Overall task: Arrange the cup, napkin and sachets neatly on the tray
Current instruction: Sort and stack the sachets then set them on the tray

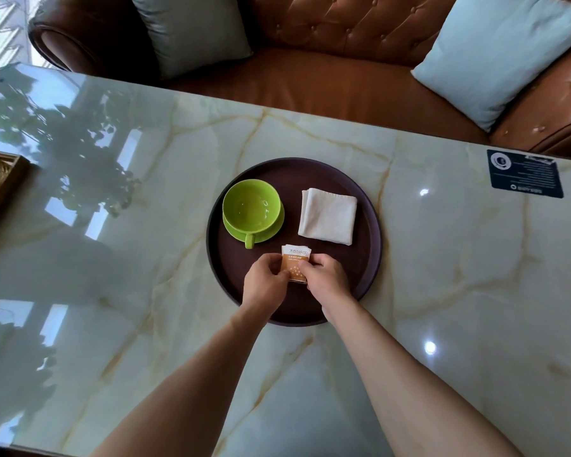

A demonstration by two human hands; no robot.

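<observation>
Round dark-brown tray (360, 179) lying flat on the glossy marbled worktop (459, 275), taken here as the landmark. Inside the tray, left half: green cup (252, 206) standing upright and empty on a matching green saucer (271, 230), handle turned toward the tray's near rim. Inside the tray, right half: folded white napkin (327, 215), lying flat and slightly askew, apart from the cup. At the tray's near middle, just below the cup handle: orange-and-white sachets (295, 263), held as a small stack between both hands, top edge with printed lettering pointing toward the tray's centre. Left hand (266, 278) over the tray's near part, fingers curled and pinching the stack's left edge. Right hand (323, 277) beside it, fingers curled round the stack's right edge, thumb on top. Possibly two or more sachets in the stack; count hard to tell, lower edge hidden by the hands. Both forearms reaching in across the tray's near rim.

Beyond the tray's far side: brown tufted leather sofa (343, 34) with two pale blue cushions (501, 57). Right of the tray, near the worktop's far edge: dark printed card (524, 173). Far left of the tray, at the worktop's edge: a wooden-framed object (0, 179), only partly in view.
</observation>
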